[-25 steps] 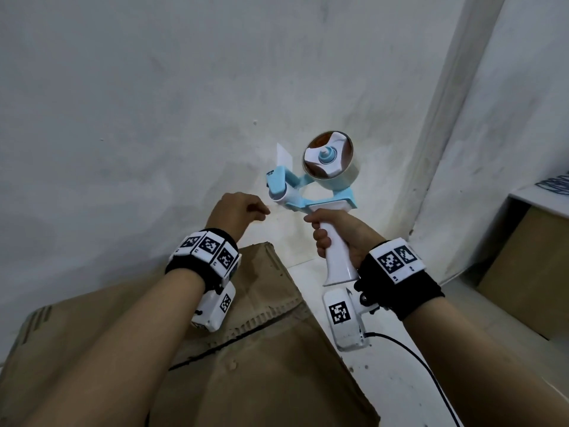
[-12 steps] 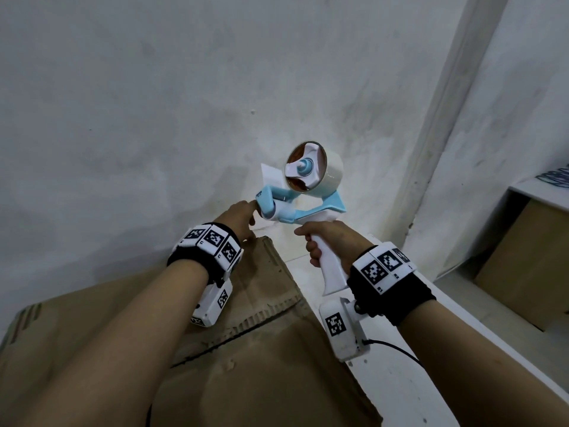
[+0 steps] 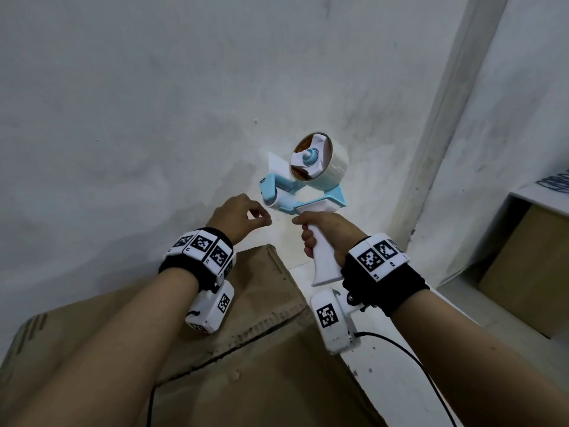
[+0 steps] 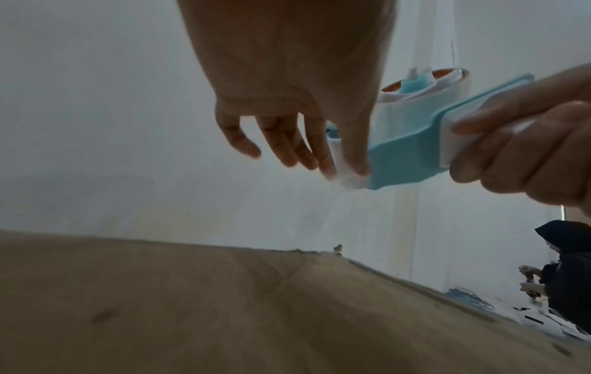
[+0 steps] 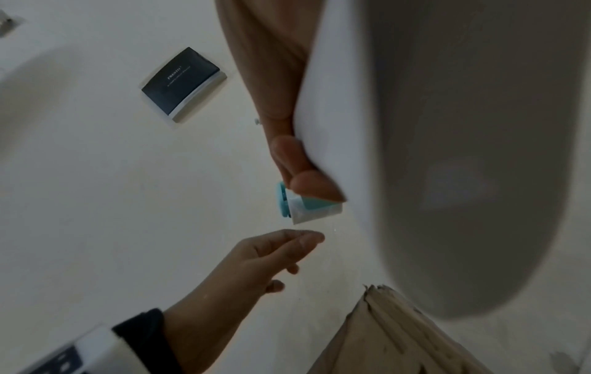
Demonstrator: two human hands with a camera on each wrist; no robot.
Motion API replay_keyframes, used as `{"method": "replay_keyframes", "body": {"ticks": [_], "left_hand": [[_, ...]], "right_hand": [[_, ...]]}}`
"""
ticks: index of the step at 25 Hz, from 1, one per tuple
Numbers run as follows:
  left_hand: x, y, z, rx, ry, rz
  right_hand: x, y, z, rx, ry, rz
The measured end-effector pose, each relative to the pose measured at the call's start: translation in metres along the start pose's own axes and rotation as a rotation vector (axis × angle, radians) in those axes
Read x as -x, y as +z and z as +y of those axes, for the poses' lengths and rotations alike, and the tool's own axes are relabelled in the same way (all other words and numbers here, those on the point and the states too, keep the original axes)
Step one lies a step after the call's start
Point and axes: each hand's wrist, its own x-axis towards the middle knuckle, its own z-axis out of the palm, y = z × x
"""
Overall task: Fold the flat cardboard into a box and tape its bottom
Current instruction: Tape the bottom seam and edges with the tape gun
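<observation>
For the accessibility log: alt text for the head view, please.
A right hand grips a tape gun raised before a white wall, while the left hand pinches at its tape end. Below them lies a cardboard box.

- R hand (image 5: 288,141): my fingers wrapped round the white handle (image 5: 332,101) of the tape dispenser (image 5: 303,206); handle fills most of the right side, blurred.
- Dispenser's blue-and-white front end pokes out past my fingertips.
- L hand (image 5: 255,255) just below that front end, thumb and forefinger pinched together; can't tell if tape's between them. Black wrist strap w/ white marker block lower left.
- Cardboard box (image 5: 393,336) corner at bottom, edge frayed.
- Black-and-white panel (image 5: 180,82) on the pale wall, upper left.
</observation>
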Motion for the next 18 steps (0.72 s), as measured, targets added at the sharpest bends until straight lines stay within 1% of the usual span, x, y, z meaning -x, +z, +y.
{"method": "replay_keyframes", "body": {"ticks": [2, 4, 7, 10, 14, 16, 17, 18], "left_hand": [[-0.004, -0.005, 0.002, 0.04, 0.009, 0.079], [-0.007, -0.004, 0.004, 0.076, -0.045, 0.063], [-0.01, 0.003, 0.002, 0.119, -0.124, -0.044], [-0.01, 0.01, -0.006, 0.093, -0.136, -0.187], [-0.007, 0.01, -0.01, 0.044, -0.145, -0.352], [-0.008, 0.01, -0.011, 0.017, -0.165, -0.379], [-0.007, 0.011, -0.009, -0.013, -0.178, -0.372], [-0.009, 0.015, -0.011, -0.044, -0.214, -0.382]], "right_hand": [[0.002, 0.002, -0.002, 0.024, -0.018, 0.006], [0.004, 0.003, -0.002, 0.064, -0.049, 0.023], [0.003, 0.004, 0.005, 0.116, -0.027, 0.022], [0.0, 0.002, 0.016, 0.114, 0.046, 0.034], [0.001, -0.003, 0.022, 0.096, 0.102, -0.034], [0.003, -0.004, 0.022, 0.088, 0.096, -0.059], [0.004, -0.003, 0.023, 0.095, 0.089, -0.07], [0.005, -0.001, 0.023, 0.098, 0.084, -0.078]]}}
